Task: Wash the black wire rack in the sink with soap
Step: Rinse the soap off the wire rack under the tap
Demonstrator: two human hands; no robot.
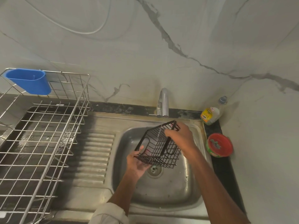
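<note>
Left hand (pixel 136 164) cups the rack (pixel 159 146) from below, fingers curled on its near edge; right hand (pixel 179 135) grips the far rim. Rack is tilted over the sink (pixel 169 191), under a thin stream from the tap (pixel 163 102). Risk: wet wire may slip & drop. No foam visible; soap tub (pixel 219 145) contents unclear.
</note>
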